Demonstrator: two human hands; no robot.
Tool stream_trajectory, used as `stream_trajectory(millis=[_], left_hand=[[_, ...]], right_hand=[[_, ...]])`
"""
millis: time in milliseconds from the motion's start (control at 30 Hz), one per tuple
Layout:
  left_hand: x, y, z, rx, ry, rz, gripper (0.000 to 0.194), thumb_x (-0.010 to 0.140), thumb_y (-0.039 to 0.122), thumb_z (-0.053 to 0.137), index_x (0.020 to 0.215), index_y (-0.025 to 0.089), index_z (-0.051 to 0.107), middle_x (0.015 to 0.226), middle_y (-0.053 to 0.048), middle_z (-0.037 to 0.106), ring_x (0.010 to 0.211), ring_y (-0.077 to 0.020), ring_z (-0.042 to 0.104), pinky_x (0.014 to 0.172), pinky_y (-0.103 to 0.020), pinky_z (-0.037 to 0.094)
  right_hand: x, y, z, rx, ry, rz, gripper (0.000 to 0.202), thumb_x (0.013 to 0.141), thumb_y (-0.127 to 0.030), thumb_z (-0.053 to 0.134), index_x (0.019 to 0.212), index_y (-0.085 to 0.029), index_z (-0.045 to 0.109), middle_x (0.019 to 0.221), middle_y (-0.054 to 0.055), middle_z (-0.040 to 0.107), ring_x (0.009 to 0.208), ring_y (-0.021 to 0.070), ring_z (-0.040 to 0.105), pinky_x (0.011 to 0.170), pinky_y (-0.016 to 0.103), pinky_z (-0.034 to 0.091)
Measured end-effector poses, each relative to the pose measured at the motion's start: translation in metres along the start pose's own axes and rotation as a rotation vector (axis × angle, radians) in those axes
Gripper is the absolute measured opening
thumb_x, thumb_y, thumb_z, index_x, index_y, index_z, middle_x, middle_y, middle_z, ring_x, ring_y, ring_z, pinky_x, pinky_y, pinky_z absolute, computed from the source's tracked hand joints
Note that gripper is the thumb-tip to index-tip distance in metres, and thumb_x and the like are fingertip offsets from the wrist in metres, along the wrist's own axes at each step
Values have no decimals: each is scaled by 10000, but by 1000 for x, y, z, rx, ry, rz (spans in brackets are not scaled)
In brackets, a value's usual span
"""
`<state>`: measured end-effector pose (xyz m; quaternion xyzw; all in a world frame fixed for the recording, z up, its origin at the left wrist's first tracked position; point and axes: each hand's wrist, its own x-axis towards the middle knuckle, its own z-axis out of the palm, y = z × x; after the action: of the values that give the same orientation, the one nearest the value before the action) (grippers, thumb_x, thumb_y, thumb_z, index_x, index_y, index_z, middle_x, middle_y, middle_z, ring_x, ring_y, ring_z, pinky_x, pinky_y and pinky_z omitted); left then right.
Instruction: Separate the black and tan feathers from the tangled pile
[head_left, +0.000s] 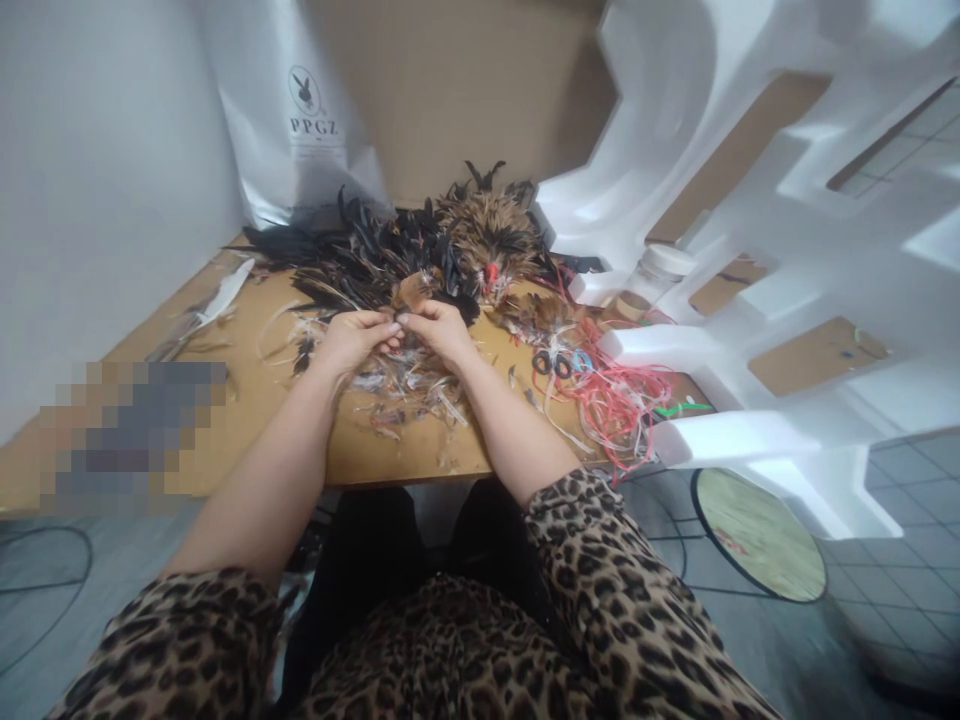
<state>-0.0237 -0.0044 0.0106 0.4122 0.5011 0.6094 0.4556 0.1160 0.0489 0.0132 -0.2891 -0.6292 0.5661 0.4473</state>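
Observation:
Both hands meet over the middle of the wooden table. My left hand is pinched at the base of a small brown feather. Opposite it, my right hand pinches the same feather, its fingertips touching those of the left. Behind the hands lies a pile of long black feathers. A brown feather bunch with a red spot at its base stands to the right of that pile. Loose feather scraps are scattered under and in front of my hands.
Black-handled scissors and tangled pink strings lie on the right. White foam pieces jut over the right edge. A white feather is at left, a white bag behind. A round stool stands lower right.

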Motion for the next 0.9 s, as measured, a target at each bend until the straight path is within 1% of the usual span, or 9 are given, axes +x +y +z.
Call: stream_trajectory(millis=[67,133,233,300,367,500,633,800,900], left_hand=[[1,3,-1,-47,53,14,129,594,156,766,662,91,678,616,-70,662,480,-73,573,438,-130,421],[3,5,-3,-122,122,30,113,622,159,749,669,99,665,648,-64,670,495,-65,579,434,-120,417],[7,5,-9,-238,168,19,97,656,162,725,683,116,644,678,-46,672,518,-58,588,437,-114,422],[9,4,-12,-288,161,3,93,669,160,716,691,121,635,684,-39,669,518,-55,586,432,-113,422],[9,3,-13,-311,158,-11,94,671,156,715,699,119,633,684,-38,667,513,-54,582,426,-114,419],[8,3,-12,-319,166,-37,90,672,153,711,707,114,637,661,-30,661,506,-47,574,430,-110,415],[9,3,-12,-324,155,-50,89,680,160,706,705,112,637,651,-29,655,502,-46,571,437,-113,415],[10,1,-14,-344,149,-70,94,683,159,709,708,118,628,657,-28,653,497,-44,567,437,-115,405],[10,0,-15,-348,154,-77,78,691,151,696,707,121,627,661,-22,653,498,-40,562,437,-115,402]], right_hand=[[2,0,-4,-16,21,32,249,646,-394,678,696,-157,618,554,-44,526,500,62,425,502,193,341],[6,2,-9,-75,59,46,224,667,-371,661,731,-158,637,561,-38,548,499,68,441,517,203,361],[11,9,-19,-279,103,-6,146,678,-291,644,704,-148,650,629,-17,608,579,84,513,629,222,417],[14,15,-25,-437,109,-50,120,690,-259,628,714,-147,664,685,-5,640,645,99,551,703,237,428],[14,19,-29,-582,102,-76,125,714,-254,606,746,-157,678,735,3,656,701,118,574,741,253,428],[10,23,-31,-807,86,-114,165,745,-267,590,843,-190,699,850,25,646,820,151,579,797,276,425],[8,21,-27,-877,63,-113,212,764,-306,580,910,-202,694,858,33,602,817,153,569,793,274,431],[9,20,-21,-963,28,-79,273,765,-306,581,1006,-213,670,885,38,575,828,162,556,780,277,426],[10,20,-17,-1009,8,-20,219,777,-300,561,932,-205,684,898,49,581,822,168,553,761,280,420]])
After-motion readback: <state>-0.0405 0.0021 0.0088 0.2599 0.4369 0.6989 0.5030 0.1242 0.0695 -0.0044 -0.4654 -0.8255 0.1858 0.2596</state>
